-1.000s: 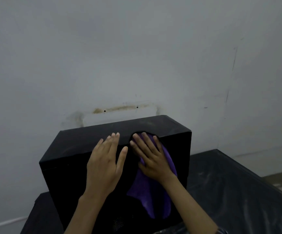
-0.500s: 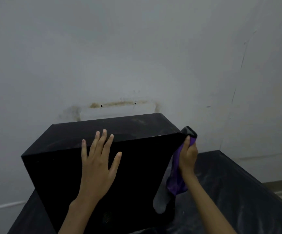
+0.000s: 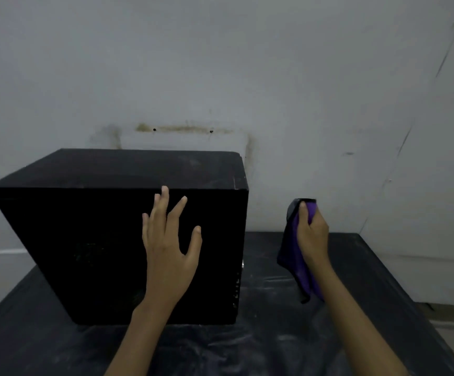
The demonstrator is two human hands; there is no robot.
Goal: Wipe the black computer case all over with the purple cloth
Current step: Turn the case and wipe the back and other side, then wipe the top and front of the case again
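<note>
black computer case [image 3: 98, 240] sits on the dark plastic-covered table [image 3: 274, 343], left of centre, back close to the grey wall [image 3: 220, 63]; w/ this wide lens it looks leaned, hard to say if it's truly tilted. left hand [image 3: 168, 245] is flat on the near face toward its right side, fingers spread and straight, holding nothing, prob. steadying the box. right hand [image 3: 312, 234] is off to the right of the case, well apart from it and up over the table, fingers curled round the purple cloth [image 3: 293, 264], which is bunched at the top w/ the rest hanging below the fist. so the cloth isn't touching the case at this moment, i.e. no wiping stroke in contact rn. progress, as a judgement: mid-task, between strokes. the top shows faint pale dusty smears near the back right corner, so that area likely needs a pass; near face is too dark to tell clean from dirty. right end is seen only edge-on, back and left end are hidden, so can't credit those as done. left to do: bring cloth to the case, prob. right end next, then whatever faces remain.
</note>
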